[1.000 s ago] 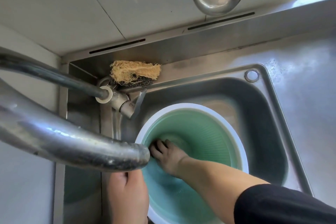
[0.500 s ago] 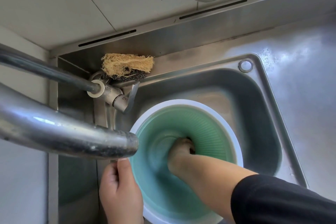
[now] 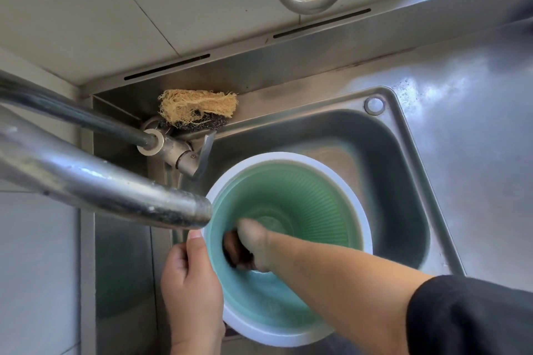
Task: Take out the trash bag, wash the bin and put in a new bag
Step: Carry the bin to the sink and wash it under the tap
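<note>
The person's right forearm (image 3: 331, 277) is bare up to a black sleeve (image 3: 473, 317) pushed above the elbow. The left hand (image 3: 190, 285) is bare, without rings or glove.

Head view, steeply downward (close) over sink (image 3: 409, 187)

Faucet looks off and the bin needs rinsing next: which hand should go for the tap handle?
Left, probably. The left hand only steadies the bin at its rim, just below the tap handle. The right hand is deep inside the bin, scrubbing.
</note>
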The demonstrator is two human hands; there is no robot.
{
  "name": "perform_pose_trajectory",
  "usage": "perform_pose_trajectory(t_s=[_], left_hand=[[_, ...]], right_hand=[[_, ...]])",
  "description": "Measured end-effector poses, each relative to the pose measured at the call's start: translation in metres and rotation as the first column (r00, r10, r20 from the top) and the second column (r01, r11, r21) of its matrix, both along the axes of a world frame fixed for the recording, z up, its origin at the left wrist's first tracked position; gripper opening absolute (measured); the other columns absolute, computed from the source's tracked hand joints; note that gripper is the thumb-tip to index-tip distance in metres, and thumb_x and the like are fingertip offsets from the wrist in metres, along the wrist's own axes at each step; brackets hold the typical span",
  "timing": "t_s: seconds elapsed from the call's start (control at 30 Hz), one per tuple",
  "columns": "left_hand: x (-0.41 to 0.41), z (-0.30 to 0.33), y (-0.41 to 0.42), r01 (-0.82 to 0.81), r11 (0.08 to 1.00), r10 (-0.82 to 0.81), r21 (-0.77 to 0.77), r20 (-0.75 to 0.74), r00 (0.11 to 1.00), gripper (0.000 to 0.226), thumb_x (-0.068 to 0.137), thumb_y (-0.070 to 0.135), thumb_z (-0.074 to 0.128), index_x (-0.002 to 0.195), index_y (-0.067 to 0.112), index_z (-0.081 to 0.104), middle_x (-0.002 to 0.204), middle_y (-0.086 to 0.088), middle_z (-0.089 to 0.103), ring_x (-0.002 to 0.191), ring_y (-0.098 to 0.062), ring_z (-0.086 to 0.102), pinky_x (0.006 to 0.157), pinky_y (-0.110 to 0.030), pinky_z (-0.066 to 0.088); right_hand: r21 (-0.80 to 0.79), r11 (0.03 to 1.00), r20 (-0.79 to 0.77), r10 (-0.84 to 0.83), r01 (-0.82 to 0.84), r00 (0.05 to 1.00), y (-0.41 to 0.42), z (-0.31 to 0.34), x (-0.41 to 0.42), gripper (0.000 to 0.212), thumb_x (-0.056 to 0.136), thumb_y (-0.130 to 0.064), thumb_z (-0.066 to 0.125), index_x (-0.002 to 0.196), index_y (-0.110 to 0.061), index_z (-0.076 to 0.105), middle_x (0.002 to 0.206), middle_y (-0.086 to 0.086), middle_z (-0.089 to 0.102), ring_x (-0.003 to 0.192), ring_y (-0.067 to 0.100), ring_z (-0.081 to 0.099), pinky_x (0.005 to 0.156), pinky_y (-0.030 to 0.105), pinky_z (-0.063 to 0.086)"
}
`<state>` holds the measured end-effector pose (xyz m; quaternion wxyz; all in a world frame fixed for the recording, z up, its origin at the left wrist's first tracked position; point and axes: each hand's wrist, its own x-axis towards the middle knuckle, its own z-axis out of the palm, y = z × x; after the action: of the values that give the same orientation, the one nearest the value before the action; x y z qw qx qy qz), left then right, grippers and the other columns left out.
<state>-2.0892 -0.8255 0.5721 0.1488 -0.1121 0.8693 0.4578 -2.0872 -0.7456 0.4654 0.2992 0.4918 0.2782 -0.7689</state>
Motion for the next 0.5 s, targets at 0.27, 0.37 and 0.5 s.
perform_pose_trajectory(t_s=[0.27,0.37,0.5], left_hand=[[-0.003,0.008,0.009,0.020,1.000,-0.020,-0.004,0.033,0.999,0.046,0.071,0.069,0.050,0.074,0.026,0.065,0.065,0.007,0.070,0.066,-0.027,0.064,0.063,-0.041,0.054],[-0.002,0.011,0.011,0.030,1.000,-0.030,0.000,0.048,0.998,0.039,0.077,0.064,0.051,0.074,0.029,0.066,0.068,0.008,0.070,0.070,-0.027,0.067,0.066,-0.044,0.056],[-0.004,0.009,0.011,0.034,0.999,-0.034,0.006,0.042,0.999,0.033,0.083,0.060,0.050,0.072,0.033,0.066,0.064,0.014,0.069,0.059,-0.014,0.063,0.057,-0.035,0.051]], right_hand=[[0.009,0.501,0.231,-0.843,0.865,0.486,0.050,0.054,-0.022,0.033,0.087,-0.040,0.043,0.096,-0.017,0.065,0.095,0.008,0.068,0.079,0.022,0.065,0.061,0.030,0.058],[0.077,0.466,0.251,-0.865,0.882,0.435,0.062,0.068,-0.027,0.032,0.090,-0.037,0.040,0.106,-0.021,0.063,0.103,0.006,0.068,0.085,0.022,0.065,0.062,0.029,0.056],[0.037,0.550,0.168,-0.826,0.834,0.537,0.050,0.079,-0.032,0.031,0.093,-0.039,0.039,0.095,-0.018,0.063,0.096,0.002,0.069,0.088,0.022,0.064,0.082,0.035,0.054]])
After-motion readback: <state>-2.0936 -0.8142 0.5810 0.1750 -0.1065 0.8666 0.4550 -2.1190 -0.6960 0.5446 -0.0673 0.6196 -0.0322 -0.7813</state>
